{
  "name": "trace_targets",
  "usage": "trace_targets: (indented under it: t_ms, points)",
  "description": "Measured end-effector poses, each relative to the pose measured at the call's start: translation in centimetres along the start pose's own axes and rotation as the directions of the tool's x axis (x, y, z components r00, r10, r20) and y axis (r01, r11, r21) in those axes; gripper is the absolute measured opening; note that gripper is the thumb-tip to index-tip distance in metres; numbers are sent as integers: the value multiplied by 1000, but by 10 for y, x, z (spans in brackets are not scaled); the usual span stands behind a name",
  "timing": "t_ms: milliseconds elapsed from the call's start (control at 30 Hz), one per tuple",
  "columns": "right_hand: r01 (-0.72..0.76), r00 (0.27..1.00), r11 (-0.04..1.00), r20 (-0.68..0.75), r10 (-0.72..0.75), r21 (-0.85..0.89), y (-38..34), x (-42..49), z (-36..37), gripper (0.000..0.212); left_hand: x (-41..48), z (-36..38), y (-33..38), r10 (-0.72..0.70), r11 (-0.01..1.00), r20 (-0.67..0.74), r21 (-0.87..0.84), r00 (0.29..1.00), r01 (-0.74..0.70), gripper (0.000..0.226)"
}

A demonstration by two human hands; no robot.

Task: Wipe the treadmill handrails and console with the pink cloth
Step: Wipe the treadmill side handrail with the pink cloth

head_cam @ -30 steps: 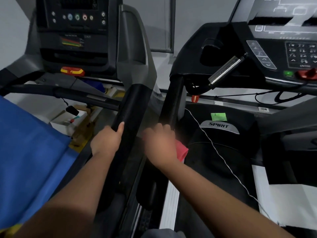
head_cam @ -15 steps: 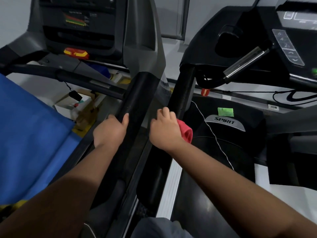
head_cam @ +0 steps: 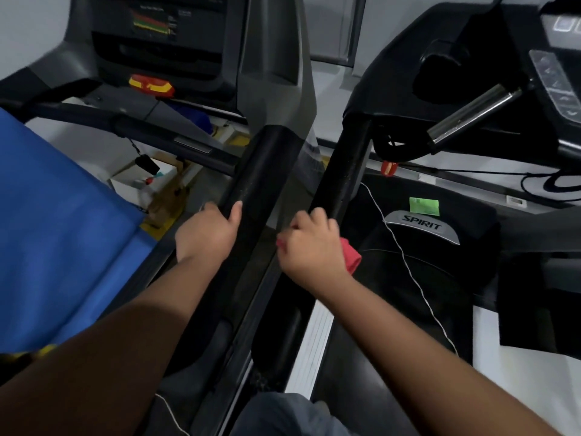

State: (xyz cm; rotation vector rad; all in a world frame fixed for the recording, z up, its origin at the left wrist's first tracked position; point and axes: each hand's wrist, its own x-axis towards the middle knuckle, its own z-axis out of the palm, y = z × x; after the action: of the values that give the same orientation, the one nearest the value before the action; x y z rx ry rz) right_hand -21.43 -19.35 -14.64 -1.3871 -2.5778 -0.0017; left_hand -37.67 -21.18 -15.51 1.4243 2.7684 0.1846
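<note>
**Head camera: single view, forward and down**

One wide-angle view only, worn on the person's head. It looks steeply down between two treadmills standing side by side. Both forearms enter from the bottom edge; the left hand [head_cam: 206, 234] and right hand [head_cam: 309, 247] sit near mid-frame, close to the lens. Left console [head_cam: 157, 36] fills the upper left, right console [head_cam: 559, 73] is cut by the upper right edge. Edges bend with wide-angle distortion. No second view overlaps it.
</note>
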Motion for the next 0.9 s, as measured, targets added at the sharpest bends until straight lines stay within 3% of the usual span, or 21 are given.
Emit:
trace_targets:
  t_ms: [100,200,367,467,567,633,667,733,800,900]
  points:
    - [-17,992,1000,129,14,18,7,5,-2,26,1,-1,-1,4,1000,11,-2,1000,-4,64]
    - [33,974,985,227,7,-171,-4,26,-8,27,0,-1,-1,2,1000,0,-1,1000,-2,64]
    - [270,793,797,594,134,-540,-36,55,16,48,-1,-4,2,-9,1000,3,14,1000,9,66]
    - [410,727,809,686,-12,-420,-49,42,26,58,0,-5,1,-24,1000,12,5,1000,24,64]
    - [432,710,818,703,-48,-380,-55,26,18,54,1,-4,1,-27,1000,6,-8,1000,27,64]
    - [408,735,870,665,-133,-276,-55,8,5,47,1,-4,1,-36,999,2,-20,999,36,63]
    - [376,782,907,590,-202,-188,-50,-4,1,41,1,-4,1,-36,999,4,-25,999,36,63]
    - [336,904,941,294,-309,-46,-34,-22,-5,28,2,-4,1,-39,998,16,-42,999,40,63]
    - [295,948,955,122,-295,21,-13,-25,-2,30,3,-4,2,-40,998,31,-40,999,41,64]
    - [153,985,988,76,-154,9,10,-3,-2,33,4,-4,0,-22,999,40,-33,999,24,67]
